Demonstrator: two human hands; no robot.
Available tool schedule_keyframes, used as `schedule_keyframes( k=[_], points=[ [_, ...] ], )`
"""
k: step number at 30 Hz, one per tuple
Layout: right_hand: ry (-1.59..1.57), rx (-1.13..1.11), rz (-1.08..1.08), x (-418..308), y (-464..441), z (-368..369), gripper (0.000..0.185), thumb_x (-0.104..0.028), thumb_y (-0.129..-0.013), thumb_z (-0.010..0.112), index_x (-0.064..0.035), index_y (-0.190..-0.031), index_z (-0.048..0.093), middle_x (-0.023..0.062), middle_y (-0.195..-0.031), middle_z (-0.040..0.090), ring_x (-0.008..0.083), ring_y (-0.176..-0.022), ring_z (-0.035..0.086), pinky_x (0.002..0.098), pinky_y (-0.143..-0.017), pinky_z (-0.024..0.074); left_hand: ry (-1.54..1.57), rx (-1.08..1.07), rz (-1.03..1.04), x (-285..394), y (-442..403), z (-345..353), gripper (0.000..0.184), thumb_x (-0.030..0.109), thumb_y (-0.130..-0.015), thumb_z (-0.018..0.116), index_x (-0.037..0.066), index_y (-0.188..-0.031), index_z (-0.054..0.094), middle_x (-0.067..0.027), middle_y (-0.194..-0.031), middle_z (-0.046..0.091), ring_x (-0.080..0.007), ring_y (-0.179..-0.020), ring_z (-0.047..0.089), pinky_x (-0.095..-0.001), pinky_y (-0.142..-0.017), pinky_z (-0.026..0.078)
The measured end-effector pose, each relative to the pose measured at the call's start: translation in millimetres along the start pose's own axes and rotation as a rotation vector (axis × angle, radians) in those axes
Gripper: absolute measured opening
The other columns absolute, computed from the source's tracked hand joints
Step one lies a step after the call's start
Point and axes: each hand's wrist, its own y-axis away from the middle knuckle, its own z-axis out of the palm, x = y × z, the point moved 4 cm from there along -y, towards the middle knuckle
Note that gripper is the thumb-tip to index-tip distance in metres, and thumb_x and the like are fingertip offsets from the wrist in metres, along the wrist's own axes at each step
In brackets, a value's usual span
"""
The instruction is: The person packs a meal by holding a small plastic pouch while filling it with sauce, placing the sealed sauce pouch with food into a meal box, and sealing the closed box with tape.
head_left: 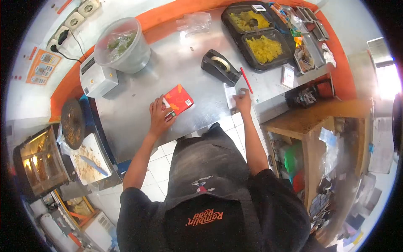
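Note:
A small red cardboard box (179, 99) with orange patterns and a white code label lies on the steel counter. My left hand (159, 116) grips its near left end, fingers bent over the edge. To the right, my right hand (242, 101) has its fingers curled at the edge of a white paper slip (229, 95), seemingly pinching it; the fingertips are small in view. Just beyond that hand lies a red pen (246, 80). A black tape dispenser (214, 67) with a roll of tape stands behind the slip.
Two trays of yellow food (263, 49) sit at the back right, beside a metal tray with packets (305, 56). A clear plastic tub (122, 47) and a white box-shaped device (97, 77) stand at the back left. A knife (94, 165) lies on a white board at left.

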Motion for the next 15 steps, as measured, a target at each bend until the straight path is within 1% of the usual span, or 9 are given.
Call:
schedule_keyframes(
  k=[2,3,4,6,7,9,11,13,15],
  points=[
    [-0.333,-0.132,0.029,28.9,-4.7,5.0,0.044,-0.014,-0.072,0.079,-0.0055,-0.11,0.058,0.0154,-0.095,0.064,0.0288,-0.091,0.063,0.0374,-0.076,0.05,0.038,0.019,0.013,6.4,-7.1,7.9,0.039,0.032,-0.066,0.08,0.015,-0.098,0.067,-0.0214,-0.148,0.037,-0.0413,-0.13,0.037,-0.0568,-0.107,0.025],
    [-0.394,-0.257,0.023,22.9,6.1,-11.3,0.033,-0.016,-0.077,0.078,-0.0067,-0.102,0.059,0.008,-0.089,0.064,0.0184,-0.084,0.061,0.0338,-0.071,0.0487,0.059,0.001,0.057,16.3,-9.1,12.9,0.037,0.031,-0.066,0.08,0.015,-0.096,0.067,-0.0211,-0.148,0.037,-0.0418,-0.13,0.037,-0.0567,-0.107,0.026],
    [-0.397,-0.264,0.015,6.5,15.8,-35.7,0.033,-0.016,-0.077,0.078,-0.0067,-0.102,0.059,0.008,-0.089,0.064,0.0184,-0.084,0.061,0.0338,-0.071,0.0487,0.079,-0.009,0.105,25.9,-15.6,18.9,0.035,0.031,-0.066,0.08,0.015,-0.095,0.068,-0.0208,-0.148,0.037,-0.0422,-0.13,0.038,-0.0566,-0.107,0.026],
    [-0.703,-0.529,0.366,-16.6,41.4,-69.1,0.02,-0.014,-0.086,0.071,-0.0086,-0.1,0.058,0.0023,-0.09,0.062,0.0121,-0.083,0.058,0.0316,-0.068,0.048,0.078,-0.01,0.096,45.3,-19.3,27.7,0.033,0.031,-0.066,0.08,0.014,-0.092,0.069,-0.0212,-0.146,0.039,-0.0419,-0.129,0.038,-0.0559,-0.106,0.027],
    [-0.7,-0.532,0.37,-23.5,42.8,-73.2,0.02,-0.014,-0.086,0.071,-0.0086,-0.1,0.058,0.0023,-0.09,0.062,0.0121,-0.083,0.058,0.0316,-0.068,0.048,0.068,-0.007,0.098,53.0,-21.5,30.9,0.033,0.031,-0.066,0.08,0.014,-0.092,0.069,-0.0203,-0.145,0.041,-0.0418,-0.129,0.038,-0.0555,-0.106,0.028],
    [-1.234,-0.606,0.189,-57.6,52.5,-66.9,0.012,-0.01,-0.09,0.067,-0.0111,-0.098,0.058,0.0006,-0.094,0.062,0.0112,-0.083,0.06,0.027,-0.066,0.0474,0.054,-0.012,0.102,64.6,-26.9,34.0,0.033,0.031,-0.066,0.08,0.014,-0.093,0.069,-0.0195,-0.145,0.042,-0.0418,-0.129,0.039,-0.0552,-0.105,0.028],
    [-1.219,-0.752,0.115,-86.3,62.8,-35.6,0.008,-0.009,-0.092,0.064,-0.0106,-0.097,0.057,-0.0018,-0.093,0.06,0.0096,-0.082,0.057,0.0253,-0.071,0.0457,0.054,-0.034,0.133,73.7,-32.3,35.2,0.037,0.031,-0.067,0.08,0.012,-0.096,0.068,-0.017,-0.144,0.044,-0.0416,-0.128,0.039,-0.0551,-0.103,0.03],
    [-0.754,-0.658,-0.216,-111.7,75.5,4.9,0.007,-0.011,-0.092,0.064,-0.0053,-0.096,0.061,0.0002,-0.088,0.062,0.0101,-0.086,0.058,0.0272,-0.077,0.0477,0.035,-0.034,0.139,76.9,-35.8,36.0,0.038,0.031,-0.067,0.08,0.011,-0.097,0.067,-0.0157,-0.145,0.044,-0.0414,-0.128,0.039,-0.055,-0.102,0.031],
    [-0.492,-0.518,-0.228,-106.1,90.9,26.0,0.01,-0.01,-0.089,0.063,-0.0027,-0.096,0.063,0.0093,-0.083,0.064,0.0201,-0.077,0.063,0.0309,-0.073,0.0503,0.054,0.013,0.14,74.3,-36.7,36.2,0.041,0.031,-0.069,0.079,0.008,-0.101,0.066,-0.0159,-0.146,0.042,-0.0407,-0.129,0.039,-0.0546,-0.1,0.032]
  ],
)
